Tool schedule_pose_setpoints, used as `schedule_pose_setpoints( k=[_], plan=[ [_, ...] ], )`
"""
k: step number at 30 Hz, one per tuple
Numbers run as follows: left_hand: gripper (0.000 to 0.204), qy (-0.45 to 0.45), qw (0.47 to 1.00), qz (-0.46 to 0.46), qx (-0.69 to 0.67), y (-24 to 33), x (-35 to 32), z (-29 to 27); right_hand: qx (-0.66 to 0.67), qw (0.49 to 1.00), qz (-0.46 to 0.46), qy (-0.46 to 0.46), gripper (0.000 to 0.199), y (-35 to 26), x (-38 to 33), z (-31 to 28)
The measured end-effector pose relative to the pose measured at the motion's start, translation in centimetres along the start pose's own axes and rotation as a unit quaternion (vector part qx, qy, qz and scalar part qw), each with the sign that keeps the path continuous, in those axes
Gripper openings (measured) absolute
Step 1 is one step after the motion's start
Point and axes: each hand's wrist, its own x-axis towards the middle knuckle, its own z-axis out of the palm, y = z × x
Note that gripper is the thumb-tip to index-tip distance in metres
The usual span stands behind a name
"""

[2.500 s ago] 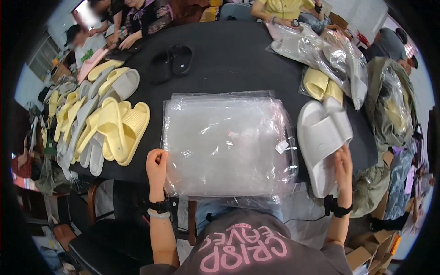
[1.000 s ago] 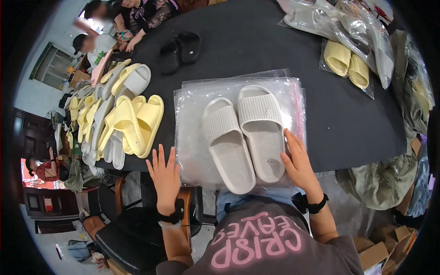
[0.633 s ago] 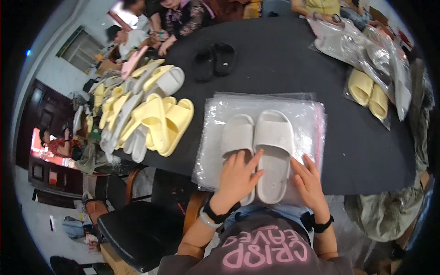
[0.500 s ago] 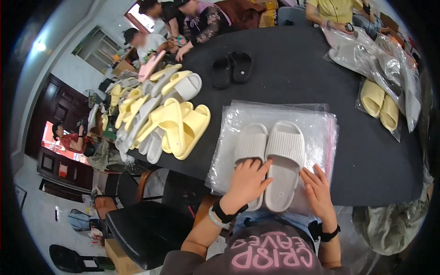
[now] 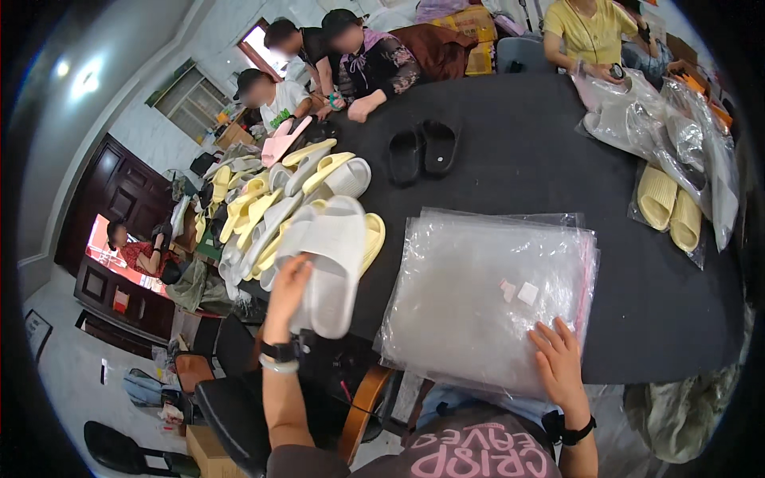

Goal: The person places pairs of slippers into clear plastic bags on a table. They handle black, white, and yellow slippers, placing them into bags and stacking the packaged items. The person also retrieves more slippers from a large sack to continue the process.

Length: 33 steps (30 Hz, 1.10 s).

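L hand is clamped on a pr of grey slippers, holding both tog., toes up, off L side of the table, right in front of the slipper pile. Fingers are btwn the 2 slippers, nr the strap edge; thumb hidden, can't tell where it presses. Heel ends hang past the table edge, over the chair.

R hand holds nothing: fingers apart & slightly bent, tips resting on lower R part of the stack of clear bags. Stack lies flat on the table in front of the person, lower edge reaching the table's edge, w/ a pink strip down its R side. 2 small pale tags on top, nr R hand; the whiter tag is the R 1.

Pile on L = yellow & grey slippers, overlapping, w/ a pink slipper at far end. Black slippers, 1 pr, sit side by side beyond the stack, well apart from it. Far R: bagged yellow slippers, just below bagged grey slippers.

Across table, a person in a yellow top; 3 more people grouped at upper L. Cardboard box on floor, lower L.
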Motion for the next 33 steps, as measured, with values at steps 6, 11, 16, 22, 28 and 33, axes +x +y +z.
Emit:
schedule_pose_setpoints(
  k=[6,11,16,22,28,33],
  plan=[
    [0.032,0.090,0.995,0.013,0.032,-4.6,10.6,-4.8,-0.036,0.999,0.010,0.023,0.037,-0.5,-0.2,-0.1],
    [0.059,0.178,0.970,0.055,0.156,-11.8,19.6,-8.6,-0.057,0.998,-0.003,0.026,0.037,-0.7,0.1,0.6],
    [0.068,0.225,0.955,0.061,0.185,-10.4,21.7,-6.4,-0.094,0.995,-0.005,0.038,0.038,-0.4,-0.1,1.3],
    [0.052,0.059,0.979,0.197,-0.008,-0.4,11.7,4.6,-0.135,0.989,0.002,0.057,0.043,-0.8,-0.3,1.1],
    [0.052,-0.208,0.934,0.265,0.116,4.4,-6.7,10.5,-0.205,0.976,-0.032,0.060,0.054,-2.0,0.3,1.0],
    [0.054,-0.182,0.938,0.240,0.168,2.1,-10.6,14.9,-0.240,0.971,-0.004,0.012,0.070,-2.2,-0.3,1.1]
  ],
)
